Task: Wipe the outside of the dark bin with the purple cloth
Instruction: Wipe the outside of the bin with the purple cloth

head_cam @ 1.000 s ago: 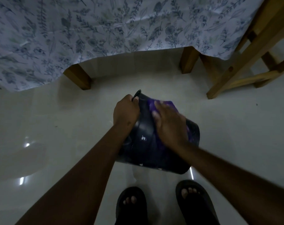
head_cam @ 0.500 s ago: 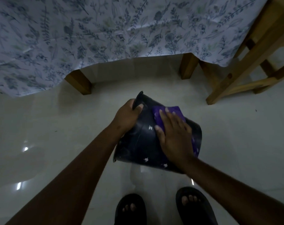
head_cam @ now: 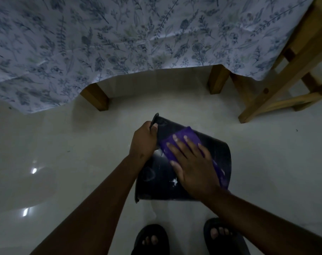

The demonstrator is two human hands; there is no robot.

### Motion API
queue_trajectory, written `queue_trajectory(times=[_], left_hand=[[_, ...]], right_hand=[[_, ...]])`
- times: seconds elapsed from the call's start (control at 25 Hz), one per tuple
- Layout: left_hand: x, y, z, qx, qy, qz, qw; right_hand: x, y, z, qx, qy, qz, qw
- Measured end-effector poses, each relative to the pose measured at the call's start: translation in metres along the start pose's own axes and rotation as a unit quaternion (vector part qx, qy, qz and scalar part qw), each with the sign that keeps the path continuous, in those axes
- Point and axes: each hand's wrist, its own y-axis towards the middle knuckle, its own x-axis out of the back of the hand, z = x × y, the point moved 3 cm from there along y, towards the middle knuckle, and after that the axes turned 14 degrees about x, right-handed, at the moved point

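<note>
l hand [head_cam: 142,139] grip clenched on dark bin [head_cam: 219,155] rim (tilted) | r hand [head_cam: 193,166] flat, pressing purple cloth [head_cam: 176,139]

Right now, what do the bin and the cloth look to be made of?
The dark bin looks like smooth, glossy plastic: its wall throws small highlights and has a thin moulded rim. The purple cloth looks like soft fabric, matte, lying limp against the curve under the right hand.

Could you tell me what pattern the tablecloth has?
The tablecloth is white with blue-grey leaf sprigs, head view.
</note>
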Motion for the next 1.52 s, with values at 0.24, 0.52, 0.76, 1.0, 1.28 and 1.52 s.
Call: queue_trajectory(times=[0.24, 0.52, 0.76, 1.0, 1.28, 1.52], left_hand=[[0.001, -0.001, 0.003, 0.010, 0.004, -0.023, 1.000], [0.000, 0.004, 0.001, 0.011, 0.007, -0.015, 1.000], [0.003, -0.010, 0.008, 0.004, 0.022, -0.042, 0.999], [-0.002, 0.004, 0.001, 0.000, 0.002, -0.020, 1.000], [0.006, -0.028, 0.015, -0.036, -0.016, -0.032, 0.999], [-0.006, 0.019, -0.010, 0.003, 0.062, -0.020, 0.998]], right_hand=[[0.006, 0.061, -0.043, -0.112, 0.057, 0.020, 0.992], [0.000, 0.001, -0.003, 0.020, -0.004, 0.017, 1.000], [0.008, 0.086, -0.051, -0.124, 0.097, 0.068, 0.985], [0.000, -0.013, 0.025, 0.009, 0.027, 0.027, 0.999], [-0.007, 0.096, -0.091, -0.230, 0.267, 0.186, 0.917], [0.007, 0.002, -0.008, -0.006, 0.025, 0.048, 0.998]])
